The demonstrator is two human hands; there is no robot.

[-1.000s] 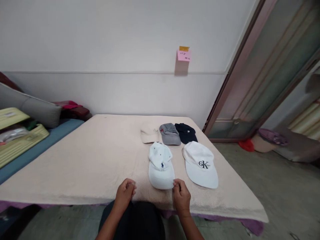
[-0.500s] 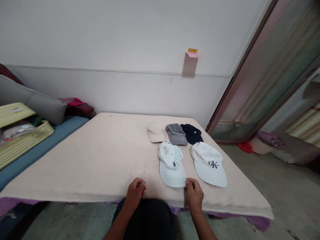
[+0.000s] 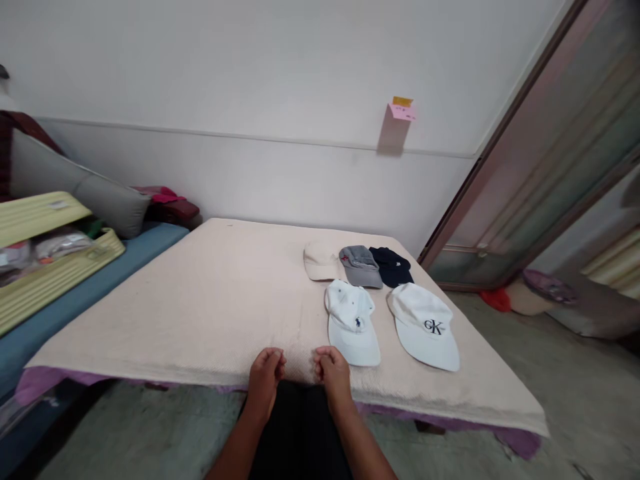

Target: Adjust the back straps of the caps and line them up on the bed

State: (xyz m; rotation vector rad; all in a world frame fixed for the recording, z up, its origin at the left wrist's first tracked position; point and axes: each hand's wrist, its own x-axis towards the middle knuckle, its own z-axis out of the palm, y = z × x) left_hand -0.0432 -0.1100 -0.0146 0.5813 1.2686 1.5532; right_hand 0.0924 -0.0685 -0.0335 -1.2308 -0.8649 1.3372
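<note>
Both my hands rest at the near edge of a low table covered with a cream cloth [image 3: 200, 313]. My left hand [image 3: 265, 377] has its fingers curled shut and holds nothing. My right hand [image 3: 333, 373] is also curled shut and empty, just left of the brim of a white cap with a small blue logo [image 3: 350, 320]. To its right lies a white cap with black letters [image 3: 425, 325]. Behind them sit a cream cap [image 3: 320, 260], a grey cap [image 3: 360, 265] and a navy cap [image 3: 393, 265] in a row.
A blue mat [image 3: 75, 293] at the left carries a yellow case [image 3: 45, 267] and a grey cushion [image 3: 90, 197]. A pink note [image 3: 401, 111] is stuck on the white wall. A sliding door [image 3: 540, 167] stands at the right, with floor beside the table.
My right hand has let go of the blue-logo cap's brim and moved left, close to my left hand. The view has shifted to the left.
</note>
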